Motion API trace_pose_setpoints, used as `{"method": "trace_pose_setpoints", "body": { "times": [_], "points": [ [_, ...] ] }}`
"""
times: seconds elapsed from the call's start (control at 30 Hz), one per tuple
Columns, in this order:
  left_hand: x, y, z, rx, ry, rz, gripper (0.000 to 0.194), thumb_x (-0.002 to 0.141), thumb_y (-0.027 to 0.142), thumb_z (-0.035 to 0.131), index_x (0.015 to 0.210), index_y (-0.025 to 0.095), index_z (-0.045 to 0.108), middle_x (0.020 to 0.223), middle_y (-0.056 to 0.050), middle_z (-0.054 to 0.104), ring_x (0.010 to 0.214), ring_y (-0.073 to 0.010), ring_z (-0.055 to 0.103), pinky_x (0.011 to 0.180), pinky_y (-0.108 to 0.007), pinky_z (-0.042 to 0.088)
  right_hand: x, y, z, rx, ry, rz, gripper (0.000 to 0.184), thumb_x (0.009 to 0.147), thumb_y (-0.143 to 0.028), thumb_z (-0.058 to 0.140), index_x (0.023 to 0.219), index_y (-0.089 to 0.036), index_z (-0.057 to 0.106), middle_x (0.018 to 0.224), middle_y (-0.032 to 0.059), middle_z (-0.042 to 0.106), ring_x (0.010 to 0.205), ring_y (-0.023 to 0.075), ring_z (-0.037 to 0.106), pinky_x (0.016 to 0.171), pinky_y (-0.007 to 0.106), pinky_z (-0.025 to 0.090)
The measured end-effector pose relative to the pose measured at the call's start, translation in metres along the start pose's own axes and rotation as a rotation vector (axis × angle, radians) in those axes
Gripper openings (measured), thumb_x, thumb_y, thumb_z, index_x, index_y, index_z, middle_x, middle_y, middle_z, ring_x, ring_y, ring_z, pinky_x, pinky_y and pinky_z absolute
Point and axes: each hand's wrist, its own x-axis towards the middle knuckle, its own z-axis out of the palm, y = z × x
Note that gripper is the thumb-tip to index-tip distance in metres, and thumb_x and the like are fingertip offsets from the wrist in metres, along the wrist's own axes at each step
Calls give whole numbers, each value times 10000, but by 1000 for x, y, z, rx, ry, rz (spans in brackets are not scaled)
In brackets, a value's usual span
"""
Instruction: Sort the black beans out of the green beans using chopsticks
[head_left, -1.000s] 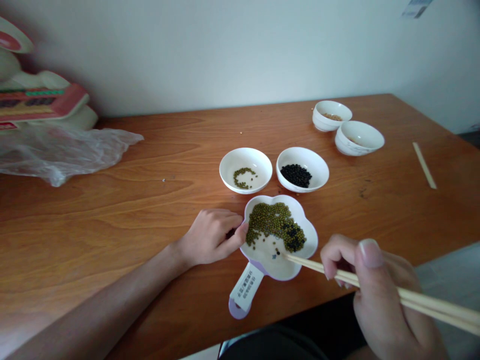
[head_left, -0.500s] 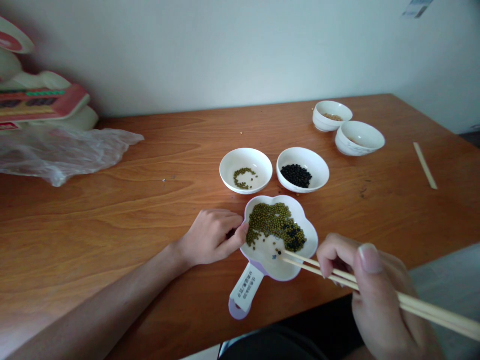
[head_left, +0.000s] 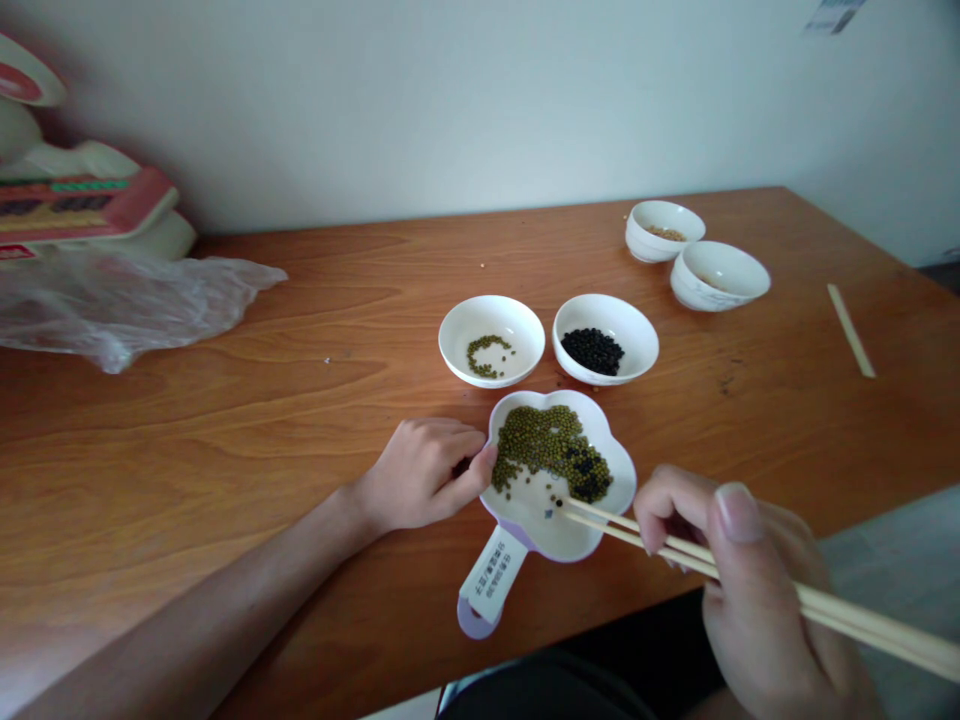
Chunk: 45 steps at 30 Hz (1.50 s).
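My left hand (head_left: 429,478) pinches the left rim of a flower-shaped dish (head_left: 621,470), white inside, with a lilac rim and a labelled handle. Green mung beans (head_left: 534,436) fill the far part of the dish, with black beans (head_left: 589,474) mixed in at the right. Wooden chopsticks (head_left: 862,624) are gripped in my right hand (head_left: 765,580). Their tips rest low inside the dish, slightly apart, beside one loose black bean (head_left: 559,504). Whether the tips touch that bean, I cannot tell.
Behind the dish stand a white bowl (head_left: 525,330) with some mung beans and a white bowl (head_left: 641,340) of black beans. Two more bowls (head_left: 720,295) sit at the back right, near a wooden stick (head_left: 851,331). Clear plastic (head_left: 150,300) lies at the left.
Almost nothing differs. The chopstick tips have shifted very slightly by the loose black bean, and my left hand keeps its place on the rim.
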Motion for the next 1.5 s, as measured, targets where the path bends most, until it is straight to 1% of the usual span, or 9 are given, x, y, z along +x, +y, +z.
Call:
{"method": "trace_pose_setpoints", "body": {
  "times": [0.13, 0.3, 0.47, 0.57, 0.73, 0.87, 1.0, 1.37, 1.5],
  "points": [
    [0, -1, 0, 2, -7, -12, 430, 1091, 334, 390, 698, 198, 503, 654, -2, 581, 605, -135, 526, 612, -289, 382, 0, -4, 3, -2, 55, 55, 549, 1123, -444, 280, 692, -234, 546, 585, -6, 463, 529, 159, 404, 612, 316, 403],
    [0, 0, -1, -4, -8, -15, 432, 1089, 334, 387, 692, 198, 488, 648, 1, 572, 594, -131, 509, 609, -287, 371, 2, -6, 6, 37, 93, 49, 563, 1118, -463, 298, 672, -228, 549, 569, -8, 478, 512, 147, 400, 589, 310, 392],
    [0, 0, -1, -4, -12, -16, 433, 1092, 340, 378, 695, 198, 480, 651, -1, 573, 600, -134, 510, 617, -290, 370, 2, -6, 6, 11, 83, 49, 573, 1117, -453, 277, 663, -224, 543, 562, -6, 473, 501, 144, 412, 563, 312, 367],
    [0, 0, -1, -3, -16, -15, 431, 1094, 339, 377, 699, 198, 479, 653, 0, 570, 603, -133, 510, 620, -289, 369, 3, -5, 4, 6, 39, 38, 573, 1122, -453, 258, 681, -224, 541, 578, -6, 488, 508, 145, 429, 555, 315, 348],
    [0, -1, 0, -7, -16, -13, 431, 1094, 335, 377, 696, 197, 469, 650, 4, 558, 600, -130, 506, 613, -285, 355, 5, 4, -1, 3, -24, -55, 566, 1136, -408, 234, 701, -219, 544, 580, -9, 504, 507, 136, 438, 539, 300, 342],
    [-1, -1, 0, -4, -14, -17, 428, 1092, 334, 381, 694, 196, 462, 647, 6, 550, 594, -127, 491, 607, -286, 341, 6, 6, -1, 17, -22, -52, 577, 1139, -412, 213, 713, -216, 548, 596, -6, 518, 524, 135, 452, 535, 297, 336],
    [-1, 0, 0, -6, -20, -24, 427, 1092, 337, 380, 698, 195, 465, 656, 4, 556, 604, -129, 497, 611, -287, 338, 7, 6, 0, 40, -24, -51, 569, 1142, -415, 230, 711, -212, 540, 585, -19, 491, 516, 121, 449, 531, 289, 333],
    [-2, -1, 0, -16, -23, -25, 425, 1092, 340, 384, 700, 198, 468, 658, 7, 555, 605, -130, 498, 614, -291, 346, 13, 8, 7, 21, 38, -88, 571, 1144, -424, 263, 698, -206, 547, 578, -25, 494, 506, 105, 452, 527, 283, 346],
    [-1, -1, 0, -9, -17, -19, 426, 1090, 334, 386, 698, 196, 476, 656, 5, 562, 604, -130, 501, 613, -288, 347, 13, 10, 6, -3, 57, -90, 565, 1146, -387, 264, 687, -208, 540, 569, -26, 498, 492, 104, 455, 519, 284, 349]
  ]
}}
